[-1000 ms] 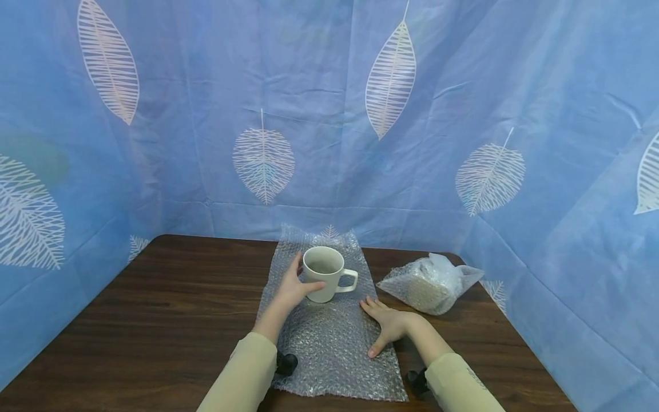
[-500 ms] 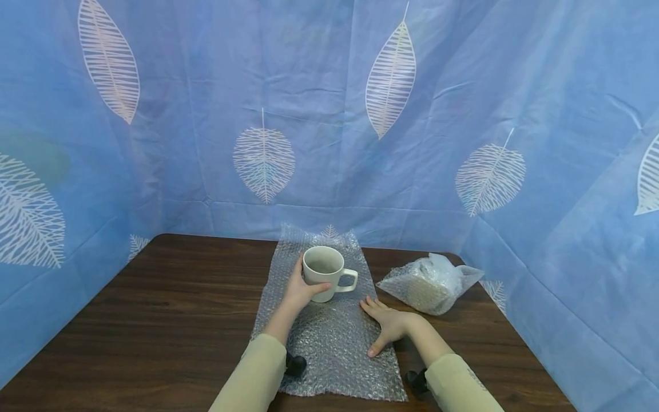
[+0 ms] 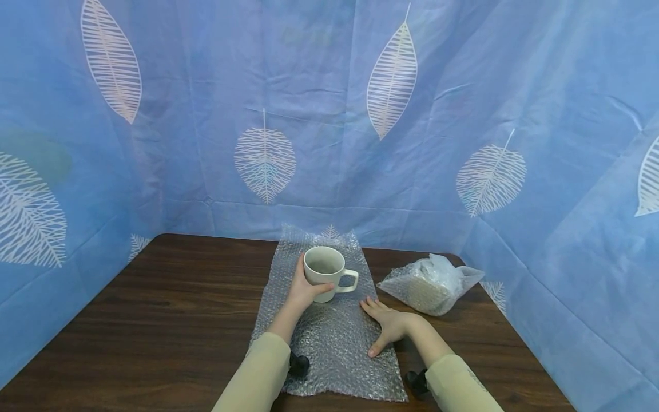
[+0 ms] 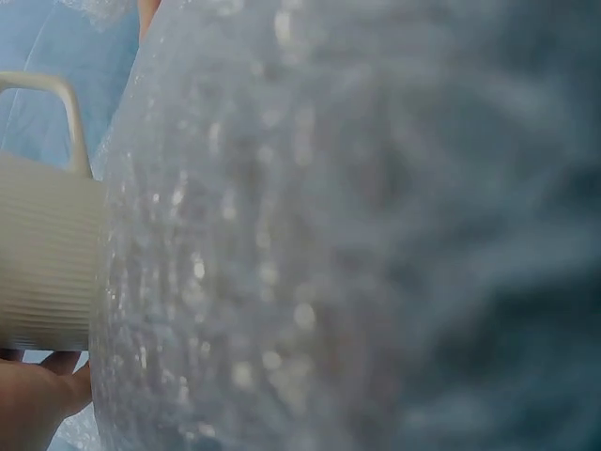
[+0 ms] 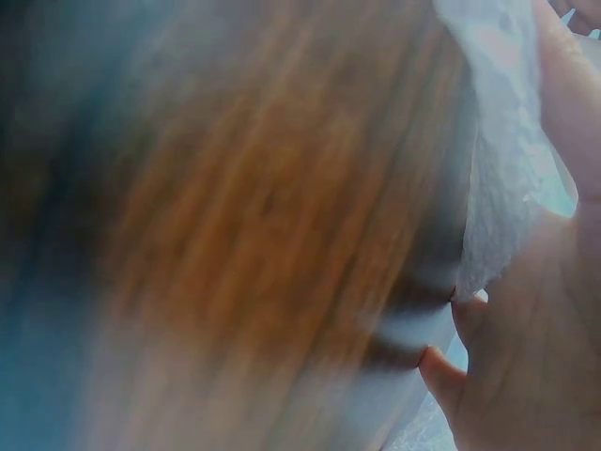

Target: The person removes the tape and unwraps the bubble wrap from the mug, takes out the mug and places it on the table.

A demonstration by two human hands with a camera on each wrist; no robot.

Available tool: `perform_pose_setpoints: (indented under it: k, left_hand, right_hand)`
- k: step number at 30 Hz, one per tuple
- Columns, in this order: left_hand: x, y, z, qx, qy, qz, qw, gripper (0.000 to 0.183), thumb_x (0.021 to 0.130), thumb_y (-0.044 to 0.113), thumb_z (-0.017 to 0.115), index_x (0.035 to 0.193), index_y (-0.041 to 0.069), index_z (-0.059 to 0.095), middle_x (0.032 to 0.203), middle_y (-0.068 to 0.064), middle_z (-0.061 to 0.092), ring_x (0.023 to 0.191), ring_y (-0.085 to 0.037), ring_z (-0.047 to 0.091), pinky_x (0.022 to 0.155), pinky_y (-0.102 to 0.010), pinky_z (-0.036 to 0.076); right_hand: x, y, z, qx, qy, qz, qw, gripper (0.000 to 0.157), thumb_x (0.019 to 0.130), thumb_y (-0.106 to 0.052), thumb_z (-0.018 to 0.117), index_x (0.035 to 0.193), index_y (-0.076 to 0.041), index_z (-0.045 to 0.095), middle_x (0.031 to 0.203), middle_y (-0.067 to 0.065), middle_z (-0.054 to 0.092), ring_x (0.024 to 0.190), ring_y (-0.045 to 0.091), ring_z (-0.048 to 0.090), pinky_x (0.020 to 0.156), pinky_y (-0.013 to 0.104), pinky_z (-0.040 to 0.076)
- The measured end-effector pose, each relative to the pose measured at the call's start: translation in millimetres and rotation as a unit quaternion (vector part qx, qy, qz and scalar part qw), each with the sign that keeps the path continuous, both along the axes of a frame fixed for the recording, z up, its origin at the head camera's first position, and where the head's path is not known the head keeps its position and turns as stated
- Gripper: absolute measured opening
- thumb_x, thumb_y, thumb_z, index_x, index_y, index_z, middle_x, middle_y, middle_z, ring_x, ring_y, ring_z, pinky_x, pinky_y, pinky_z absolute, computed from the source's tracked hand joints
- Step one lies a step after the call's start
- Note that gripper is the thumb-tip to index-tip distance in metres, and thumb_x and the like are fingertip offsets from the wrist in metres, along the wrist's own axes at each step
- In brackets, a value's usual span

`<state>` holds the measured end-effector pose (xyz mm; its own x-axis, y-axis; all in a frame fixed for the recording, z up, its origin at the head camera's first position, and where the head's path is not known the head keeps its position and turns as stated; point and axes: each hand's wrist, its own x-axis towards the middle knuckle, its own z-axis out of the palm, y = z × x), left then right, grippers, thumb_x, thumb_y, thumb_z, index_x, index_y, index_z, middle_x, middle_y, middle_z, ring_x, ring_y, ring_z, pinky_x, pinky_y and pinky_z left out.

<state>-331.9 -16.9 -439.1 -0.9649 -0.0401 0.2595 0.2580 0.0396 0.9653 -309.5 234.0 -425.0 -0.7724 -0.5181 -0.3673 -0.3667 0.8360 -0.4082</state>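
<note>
Off-white mug (image 3: 329, 277): upright on the bubble-wrap sheet (image 3: 334, 349), toward its far end, handle (image 3: 356, 279) out to the right; fine ribs show in the left wrist view, where the sheet hides the base.
Left hand (image 3: 302, 290): clamped on the mug, and there's the thumb across its near side, a finger up along the left, the others hidden in the head view.
Right hand (image 3: 387, 323): no grip here, thumb and fingers spread apart, resting on the sheet's right edge.
Bubble-wrap sheet: stretched lengthwise over the dark wood table (image 3: 154, 315), slightly humped in front of the mug, far end showing against the blue leaf-print curtain (image 3: 329, 166).
Bubble-wrapped bundle (image 3: 429, 289): off to the right, beyond the right hand and apart from the mug; something pale inside, too veiled to name.
Step in hand: looks like positioning, one hand minding the mug, the other steadying the sheet; neither end is folded over.
Next move: it seems to call for a settled mug before that grip loosens, with light pressure on the sheet; springy bubbles could let it rock.
</note>
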Motion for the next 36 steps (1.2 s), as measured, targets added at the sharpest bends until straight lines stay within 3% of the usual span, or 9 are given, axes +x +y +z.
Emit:
perform_pose_setpoints:
  k: [10,25,36]
  left_hand:
    - [-2.4,-0.5,3.3,-0.019,-0.019,0.016,0.9995,0.109,0.066,0.008,0.089,0.152,0.012,0.022,0.143,-0.015,0.038,0.129,-0.038,0.038,0.102,-0.058,0.033]
    - [-7.4,-3.2,2.9,-0.007,0.0,-0.002,1.0,0.105,0.066,0.004,0.088,0.149,0.008,0.025,0.141,-0.017,0.039,0.128,-0.04,0.038,0.101,-0.059,0.031]
    - [-5.4,-6.3,6.8,-0.018,-0.01,0.016,0.9997,0.104,0.065,0.007,0.089,0.149,0.009,0.027,0.14,-0.016,0.042,0.127,-0.039,0.041,0.1,-0.058,0.034]
  right_hand:
    - [6.8,-3.9,10.5,0.012,-0.007,-0.001,1.0,0.12,0.068,-0.049,0.083,0.155,-0.008,0.011,0.158,0.018,0.003,0.143,0.039,0.002,0.106,0.065,0.017]
    - [0.5,0.3,0.3,0.002,-0.002,0.002,1.0,0.122,0.064,-0.057,0.082,0.155,-0.01,0.014,0.159,0.016,0.003,0.143,0.038,0.002,0.106,0.065,0.017]
    - [-1.7,0.2,-2.3,0.003,0.004,0.003,1.0,0.121,0.064,-0.054,0.083,0.155,-0.01,0.016,0.158,0.016,0.005,0.143,0.038,0.003,0.106,0.064,0.016]
